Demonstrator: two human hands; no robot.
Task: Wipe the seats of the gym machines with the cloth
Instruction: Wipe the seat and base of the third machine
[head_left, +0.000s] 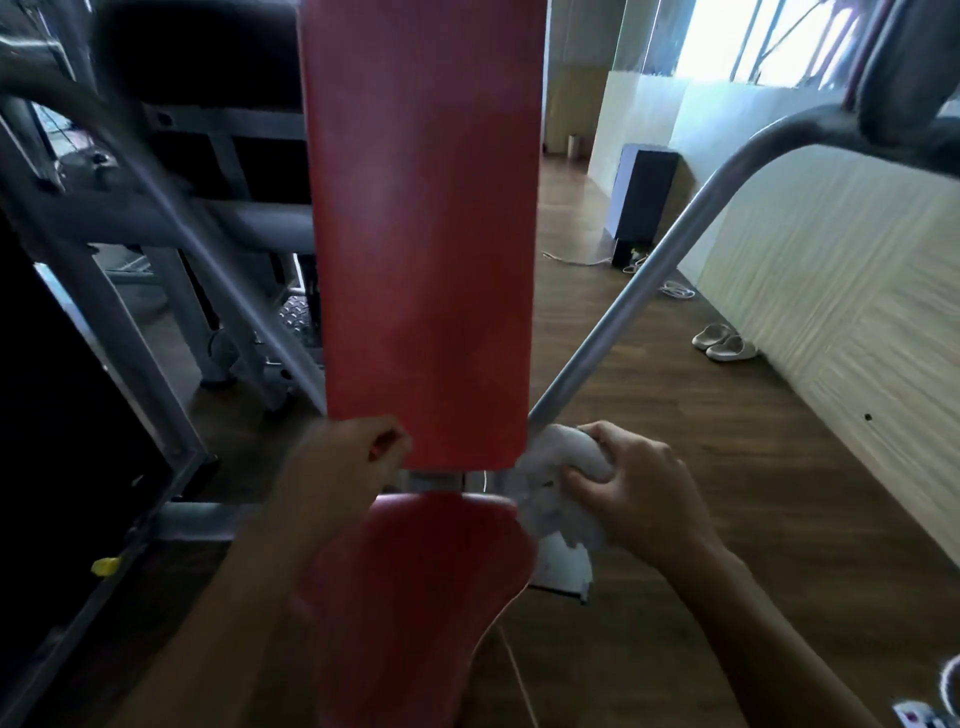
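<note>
Right hand (641, 488) grips white cloth (563, 486) beside red seat (410, 587).

Gym, red padded machine seat (410, 597), steel frame (613, 312)

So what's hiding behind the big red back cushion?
Behind the red back cushion, grey machine bars poke out on the left and a grey arm slants up on the right. Whatever sits straight behind it is covered.
</note>
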